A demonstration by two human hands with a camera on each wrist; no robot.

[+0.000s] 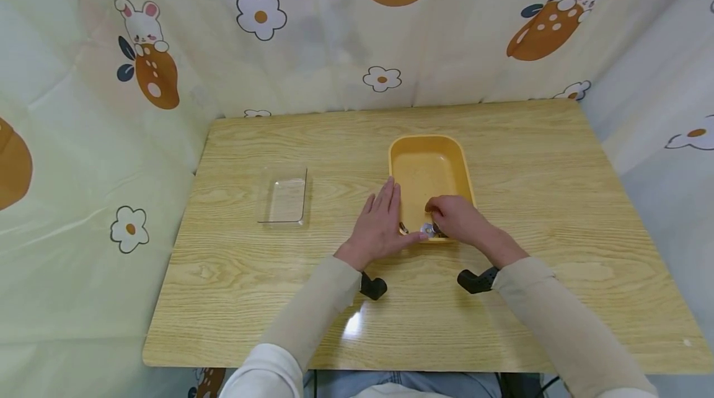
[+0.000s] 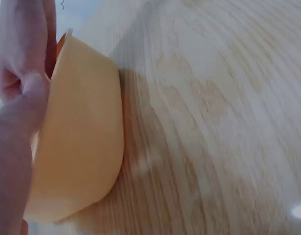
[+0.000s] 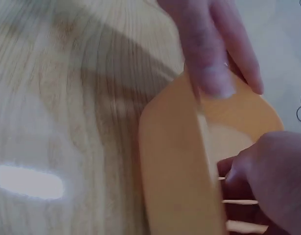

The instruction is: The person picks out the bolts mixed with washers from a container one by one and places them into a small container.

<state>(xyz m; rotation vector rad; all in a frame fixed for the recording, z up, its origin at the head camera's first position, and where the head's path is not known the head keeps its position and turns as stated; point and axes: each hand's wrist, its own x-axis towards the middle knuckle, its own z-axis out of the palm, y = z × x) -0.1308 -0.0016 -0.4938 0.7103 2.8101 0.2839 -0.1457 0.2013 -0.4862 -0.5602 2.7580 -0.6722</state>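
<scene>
A yellow-orange plastic tray [image 1: 426, 165] with raised walls is between both hands; its outer wall [image 2: 81, 127] fills the left part of the left wrist view. My left hand [image 1: 380, 224] lies along its left side, fingers straight, the thumb stretched over the near rim. Inside the near right corner, my right hand [image 1: 460, 219] reaches down with fingers curled. Beside its fingertips lies a shiny round disc [image 1: 428, 229], with small dark pieces partly under the hand. Another small metal piece [image 1: 403, 228] sits in the near left corner. I cannot tell whether the right fingers pinch anything.
A clear, shallow square container [image 1: 287, 199] stands on the wood-grain table [image 1: 530, 175], left of the tray. Patterned curtains [image 1: 318, 57] hang behind the table and at both sides. Black wrist mounts [image 1: 374, 286] jut out below both hands.
</scene>
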